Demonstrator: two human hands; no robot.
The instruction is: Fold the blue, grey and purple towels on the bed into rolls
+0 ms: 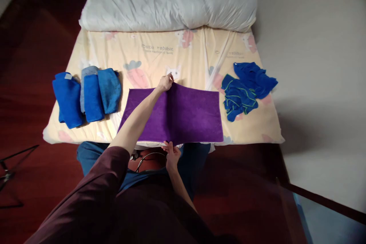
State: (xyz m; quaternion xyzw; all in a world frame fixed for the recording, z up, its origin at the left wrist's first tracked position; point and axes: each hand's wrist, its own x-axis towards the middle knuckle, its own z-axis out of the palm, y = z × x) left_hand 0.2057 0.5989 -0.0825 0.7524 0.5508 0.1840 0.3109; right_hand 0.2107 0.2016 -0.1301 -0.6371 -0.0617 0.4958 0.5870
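A purple towel [197, 116] lies spread out across the front of the bed, its middle raised in a ridge between my hands. My left hand [166, 82] reaches over the cloth and pinches its far edge near the middle. At the near edge, directly opposite, my right hand [172, 156] grips the towel between thumb and fingers. My left forearm covers part of the towel's left half.
Folded blue towels [68, 101] and a grey one [85, 72] lie at the bed's left. Crumpled blue cloths [241, 97] are at the right. A white quilt [171, 0] is piled behind on the patterned bedsheet [188, 57]. A wall [314, 65] stands right.
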